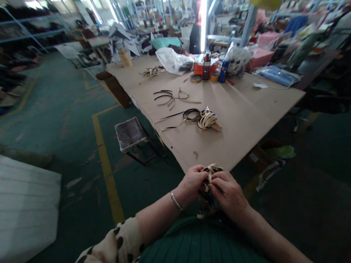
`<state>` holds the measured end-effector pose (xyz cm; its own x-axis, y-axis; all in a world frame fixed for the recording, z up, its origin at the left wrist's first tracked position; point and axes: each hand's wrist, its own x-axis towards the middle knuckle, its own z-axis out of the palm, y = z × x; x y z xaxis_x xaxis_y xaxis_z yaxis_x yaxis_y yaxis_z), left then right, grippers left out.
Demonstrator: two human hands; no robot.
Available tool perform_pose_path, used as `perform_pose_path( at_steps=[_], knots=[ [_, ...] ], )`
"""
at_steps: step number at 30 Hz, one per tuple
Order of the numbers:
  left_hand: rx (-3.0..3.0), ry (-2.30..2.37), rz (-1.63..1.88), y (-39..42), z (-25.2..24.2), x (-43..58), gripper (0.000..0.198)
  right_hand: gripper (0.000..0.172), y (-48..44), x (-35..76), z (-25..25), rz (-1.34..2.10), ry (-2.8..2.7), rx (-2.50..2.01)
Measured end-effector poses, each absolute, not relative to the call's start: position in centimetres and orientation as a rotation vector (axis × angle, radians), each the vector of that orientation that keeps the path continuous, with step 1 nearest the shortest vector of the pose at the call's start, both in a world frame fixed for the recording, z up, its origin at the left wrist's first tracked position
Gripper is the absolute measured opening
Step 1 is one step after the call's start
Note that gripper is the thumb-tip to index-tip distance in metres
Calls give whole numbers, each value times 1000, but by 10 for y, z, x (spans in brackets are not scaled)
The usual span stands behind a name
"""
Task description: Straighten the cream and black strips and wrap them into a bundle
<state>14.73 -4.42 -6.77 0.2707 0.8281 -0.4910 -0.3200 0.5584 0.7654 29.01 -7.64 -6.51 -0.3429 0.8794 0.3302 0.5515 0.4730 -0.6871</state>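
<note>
Close to my body, just off the table's near corner, my left hand (193, 181) and my right hand (228, 192) are closed on a looped bundle of straps (213, 167), beige on one side and dark on the other. Fingertips of both hands meet around one pale strap in its middle. The lower part of the bundle hangs between my wrists, partly hidden. Ahead on the table (238, 140) lies a second coil of beige and dark straps (207, 120), its loose ends trailing left to the edge. Several cut strap pieces (169, 96) are spread beyond it.
Farther back stand a dark bottle (206, 67), a blue can (223, 71), tape rolls (196, 79) and plastic bags (174, 61). A stool (131, 133) is by the table's left side. An open carton (113, 88) stands behind it. A white block-like object (18, 204) fills the lower left.
</note>
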Motion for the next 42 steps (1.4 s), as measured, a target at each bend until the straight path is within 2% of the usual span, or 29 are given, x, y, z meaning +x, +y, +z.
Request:
perform_pose_path(
  at_steps=[4, 8, 14, 20, 24, 28, 34, 42],
  knots=[
    [504, 862, 667, -40, -54, 143, 22, 19, -74, 291, -69, 501, -2201, -1253],
    [576, 983, 643, -38, -53, 144, 34, 15, -75, 287, -68, 330, -2445, -1199],
    [635, 1083, 676, -34, -63, 147, 36, 25, -89, 280, -62, 168, -2701, -964],
    [666, 1049, 673, -30, -66, 141, 46, 15, -89, 285, -61, 154, -2634, -867],
    [766, 1011, 462, -32, -69, 138, 54, 14, -81, 296, -60, 174, -2560, -888],
    [628, 951, 375, -35, -74, 144, 45, 11, -84, 310, -62, 235, -2589, -851],
    [537, 926, 452, -27, -80, 182, 27, 17, -103, 343, -69, 78, -2395, -1004],
    [651, 966, 341, -18, -92, 259, 15, 18, -137, 384, -56, 423, -2498, -1124]
  ],
)
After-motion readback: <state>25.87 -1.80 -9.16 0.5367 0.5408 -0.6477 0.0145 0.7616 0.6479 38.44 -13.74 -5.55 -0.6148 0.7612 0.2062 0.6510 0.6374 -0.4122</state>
